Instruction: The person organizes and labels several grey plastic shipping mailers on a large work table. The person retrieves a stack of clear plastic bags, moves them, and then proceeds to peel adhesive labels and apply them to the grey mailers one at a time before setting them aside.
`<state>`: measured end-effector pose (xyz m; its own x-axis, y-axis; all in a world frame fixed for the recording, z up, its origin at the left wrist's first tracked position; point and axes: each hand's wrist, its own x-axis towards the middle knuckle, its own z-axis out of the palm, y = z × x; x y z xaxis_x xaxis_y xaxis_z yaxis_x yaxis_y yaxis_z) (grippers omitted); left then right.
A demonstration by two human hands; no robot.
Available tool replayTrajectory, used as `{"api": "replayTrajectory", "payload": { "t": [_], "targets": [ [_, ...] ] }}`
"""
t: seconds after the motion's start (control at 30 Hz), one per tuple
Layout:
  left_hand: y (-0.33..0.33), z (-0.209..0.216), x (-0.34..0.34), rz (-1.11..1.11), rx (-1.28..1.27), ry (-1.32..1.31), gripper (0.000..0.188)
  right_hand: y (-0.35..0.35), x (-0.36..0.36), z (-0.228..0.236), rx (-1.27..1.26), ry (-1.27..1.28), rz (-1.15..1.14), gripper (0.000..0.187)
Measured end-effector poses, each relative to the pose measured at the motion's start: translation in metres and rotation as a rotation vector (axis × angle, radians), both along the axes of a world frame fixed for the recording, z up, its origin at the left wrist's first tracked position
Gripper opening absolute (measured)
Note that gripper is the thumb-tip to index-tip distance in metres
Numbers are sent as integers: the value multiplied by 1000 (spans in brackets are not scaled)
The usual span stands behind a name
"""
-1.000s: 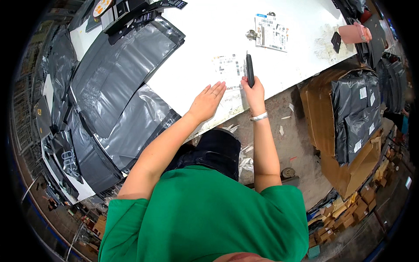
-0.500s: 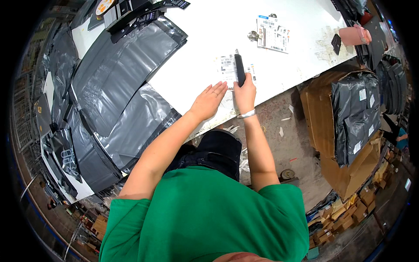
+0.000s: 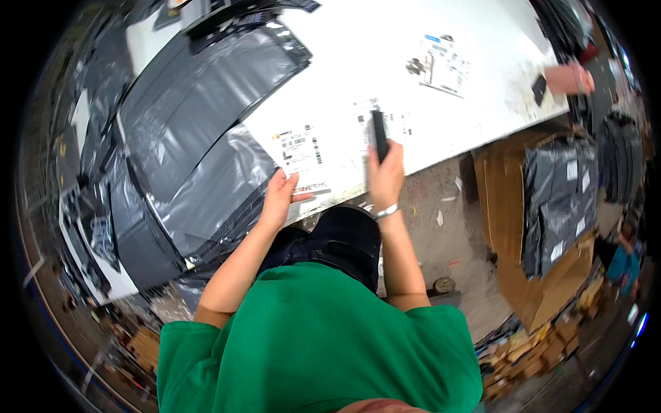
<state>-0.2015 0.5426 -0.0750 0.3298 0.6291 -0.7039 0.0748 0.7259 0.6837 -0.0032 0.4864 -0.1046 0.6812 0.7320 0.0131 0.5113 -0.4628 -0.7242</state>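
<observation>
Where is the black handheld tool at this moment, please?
In the head view, the black handheld tool is slightly above and right of centre, in the person's right hand, over a printed label on the white table.

Right fingers point(image 3: 395, 153) hide the lower end of the black tool point(image 3: 380, 132); beyond them, print on the white labels point(image 3: 451, 65) is blurred.

Glossy plast. bags point(image 3: 206, 86), ppr labels point(image 3: 297, 148), matt cardbd box point(image 3: 497, 196)

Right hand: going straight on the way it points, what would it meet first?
Likely the label sheet on the white table, beneath the black tool in the right hand; depth is unclear.
</observation>
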Motion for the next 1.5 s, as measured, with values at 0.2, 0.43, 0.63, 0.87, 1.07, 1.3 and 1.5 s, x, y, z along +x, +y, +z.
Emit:
{"api": "replayTrajectory", "payload": {
  "t": [0.2,0.43,0.63,0.87,1.07,1.3,1.5],
  "targets": [
    [-15,16,-35,128,104,-117,28,27,32,-18,-152,-432,208,41],
    [-92,12,-99,267,394,167,23,1,-93,47,-144,820,807,20],
    [-209,24,-164,494,501,313,25,-35,-207,50,-576,771,1345,11],
    [-357,-13,-206,976,68,-322,32,-130,-318,39,-535,429,1909,12],
    [-463,-115,-240,1039,-54,-180,39,-207,-368,-48,-1146,499,1742,20],
    [-526,-319,-299,2143,-457,-475,29,-184,-442,-192,-887,81,1819,23],
    [-513,-338,-383,2254,-381,286,39,-183,-542,-247,-1008,340,1605,23]
  ]
}}
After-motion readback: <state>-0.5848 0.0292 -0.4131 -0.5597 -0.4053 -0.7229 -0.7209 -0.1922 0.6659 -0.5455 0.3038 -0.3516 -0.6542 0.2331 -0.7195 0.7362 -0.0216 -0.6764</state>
